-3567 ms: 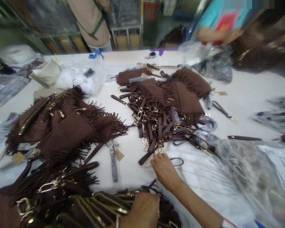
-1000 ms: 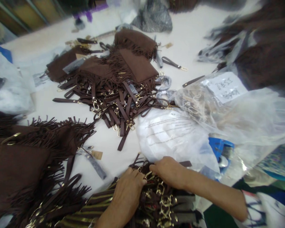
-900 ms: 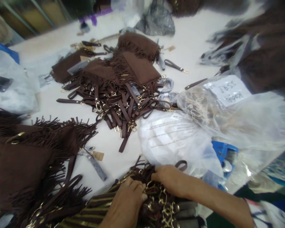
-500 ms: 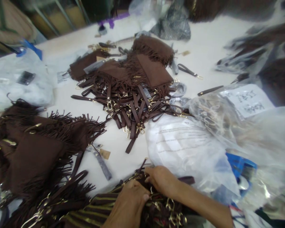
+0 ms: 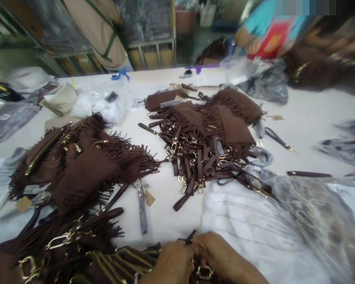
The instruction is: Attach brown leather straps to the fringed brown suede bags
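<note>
My left hand (image 5: 174,262) is closed at the bottom edge of the view, beside a row of dark brown pouches (image 5: 121,262) with gold zips. Its fingers grip the end of a brown pouch, mostly hidden beneath them. Pressed close against it, my right hand (image 5: 217,254) has its fingers pinched together; what they hold is covered. A short dark strip (image 5: 191,236) pokes up between the hands. Just below the right fingers shows a gold clasp (image 5: 205,272). Ahead lies a heap of brown wrist straps (image 5: 199,161) with gold clips.
Brown fringed pouches (image 5: 235,126) lie on the strap heap, and more fringed pouches (image 5: 85,173) pile up at left. A tagged, wrapped strap (image 5: 142,213) lies between. White plastic bags (image 5: 254,228) cover the right front. Across the table is a person in a turquoise sleeve (image 5: 260,19).
The view has tilted up and turned left, bringing the far side and a person into sight. My hands have drawn closer together and stay at the pouches.
</note>
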Demonstrator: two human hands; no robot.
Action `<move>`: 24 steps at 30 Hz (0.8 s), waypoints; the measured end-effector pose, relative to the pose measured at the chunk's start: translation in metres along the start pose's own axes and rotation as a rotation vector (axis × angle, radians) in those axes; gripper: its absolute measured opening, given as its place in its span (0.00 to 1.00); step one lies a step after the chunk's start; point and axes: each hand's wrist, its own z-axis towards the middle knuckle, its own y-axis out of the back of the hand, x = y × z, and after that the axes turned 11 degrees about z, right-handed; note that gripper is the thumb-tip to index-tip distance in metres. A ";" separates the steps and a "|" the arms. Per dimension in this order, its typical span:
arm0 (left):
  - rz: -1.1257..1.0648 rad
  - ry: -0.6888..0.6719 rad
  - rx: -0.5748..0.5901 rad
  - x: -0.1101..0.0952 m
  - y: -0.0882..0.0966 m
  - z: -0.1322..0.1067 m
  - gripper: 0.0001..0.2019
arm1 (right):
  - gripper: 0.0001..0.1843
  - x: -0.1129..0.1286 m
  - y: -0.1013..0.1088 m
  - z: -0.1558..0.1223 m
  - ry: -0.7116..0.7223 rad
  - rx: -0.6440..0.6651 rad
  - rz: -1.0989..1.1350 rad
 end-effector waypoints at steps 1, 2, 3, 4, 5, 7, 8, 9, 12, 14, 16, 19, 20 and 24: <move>0.011 -0.011 -0.017 0.001 -0.002 0.000 0.12 | 0.17 0.004 0.005 0.014 0.019 -0.081 -0.103; 0.015 -0.015 -0.032 0.001 -0.003 0.001 0.12 | 0.21 0.008 0.008 0.031 0.049 -0.184 -0.224; 0.015 -0.013 -0.048 0.002 -0.003 0.001 0.11 | 0.25 0.013 0.009 0.048 0.081 -0.283 -0.341; 0.009 -0.009 -0.058 0.002 -0.003 0.001 0.11 | 0.28 0.018 0.008 0.066 0.088 -0.354 -0.449; 0.001 -0.008 -0.060 0.002 -0.003 0.001 0.11 | 0.30 0.024 0.005 0.083 0.074 -0.396 -0.529; -0.014 -0.013 -0.047 0.004 -0.002 0.002 0.11 | 0.28 0.033 -0.006 0.109 0.000 -0.445 -0.620; -0.019 -0.023 -0.038 0.004 -0.002 0.002 0.11 | 0.27 0.037 -0.013 0.118 -0.029 -0.454 -0.635; -0.022 -0.032 -0.035 0.005 -0.003 0.003 0.12 | 0.25 0.039 -0.020 0.123 -0.043 -0.456 -0.654; -0.050 -0.054 -0.073 0.006 -0.008 0.007 0.15 | 0.24 0.038 -0.037 0.121 0.047 -0.368 -0.681; -0.081 -0.078 -0.120 0.006 -0.013 0.009 0.15 | 0.24 0.035 -0.039 0.114 0.194 -0.234 -0.672; -0.077 -0.116 -0.157 0.007 -0.018 0.011 0.13 | 0.26 0.033 -0.033 0.110 0.312 -0.133 -0.662; 0.020 -0.119 -0.134 0.009 -0.022 0.013 0.09 | 0.26 0.036 -0.020 0.116 0.336 -0.171 -0.675; 0.042 -0.113 -0.116 0.010 -0.023 0.013 0.09 | 0.26 0.038 -0.017 0.121 0.330 -0.199 -0.686; -0.013 -0.096 -0.101 0.012 -0.022 0.011 0.10 | 0.15 0.049 -0.026 0.148 0.333 -0.208 -0.723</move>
